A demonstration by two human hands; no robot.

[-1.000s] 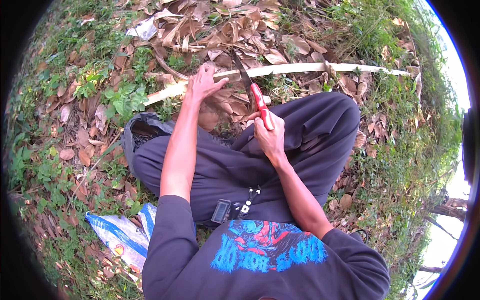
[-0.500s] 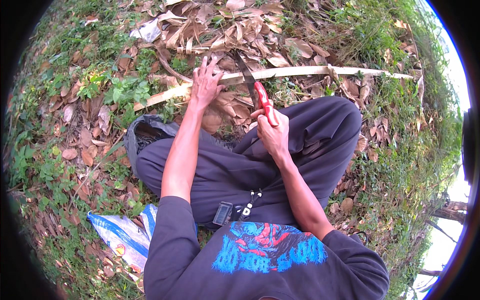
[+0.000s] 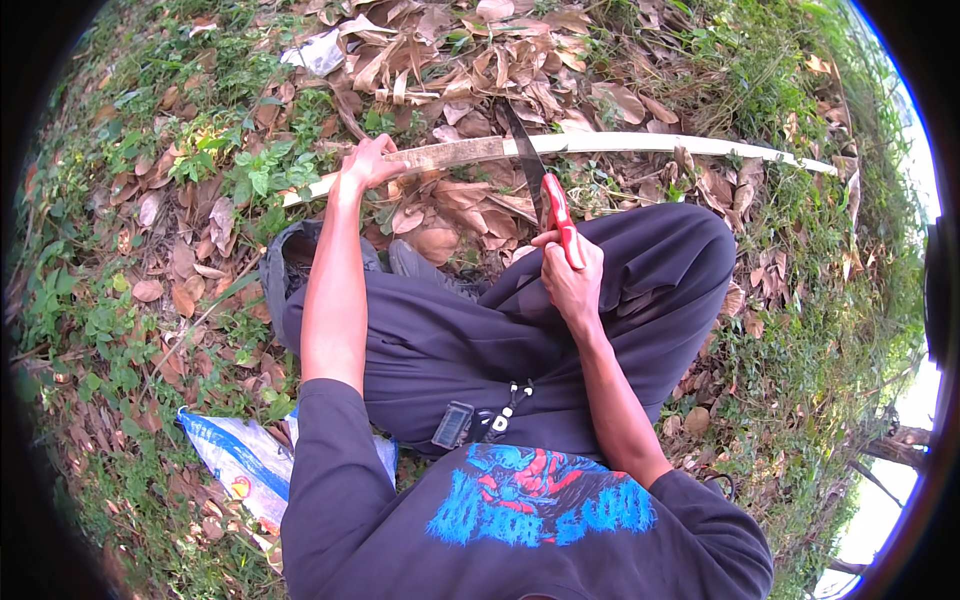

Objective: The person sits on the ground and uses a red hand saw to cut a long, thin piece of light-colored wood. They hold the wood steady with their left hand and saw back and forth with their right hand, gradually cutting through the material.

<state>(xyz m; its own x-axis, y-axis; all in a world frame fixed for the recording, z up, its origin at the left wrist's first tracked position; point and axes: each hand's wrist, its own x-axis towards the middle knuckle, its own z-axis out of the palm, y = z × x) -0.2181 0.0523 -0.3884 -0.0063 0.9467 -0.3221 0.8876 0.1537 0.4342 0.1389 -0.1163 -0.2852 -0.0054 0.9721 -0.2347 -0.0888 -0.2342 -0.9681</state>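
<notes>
A long, pale strip of wood or bamboo (image 3: 610, 142) lies crosswise in front of my folded legs, with a rougher brown stretch left of its middle. My left hand (image 3: 369, 164) is closed around it near its left part, the fingers partly hidden. In my right hand (image 3: 573, 280) is a pruning saw (image 3: 562, 222) with a red handle and a dark, tapering blade. That blade slants up and to the left across the strip, its tip beyond the far edge among dry leaves. Whether the teeth touch the strip I cannot tell.
Dry brown leaves (image 3: 430, 62) are heaped beyond the strip, with a whitish scrap (image 3: 316, 53) among them. Green plants (image 3: 265, 170) grow at the left. A dark boot (image 3: 283, 262) shows beside my left knee, and a blue-and-white sack (image 3: 235, 455) lies by my left elbow.
My left hand has moved left along the strip and gone from spread fingers to a grip. The saw and my right hand have shifted slightly right and nearer to me.
</notes>
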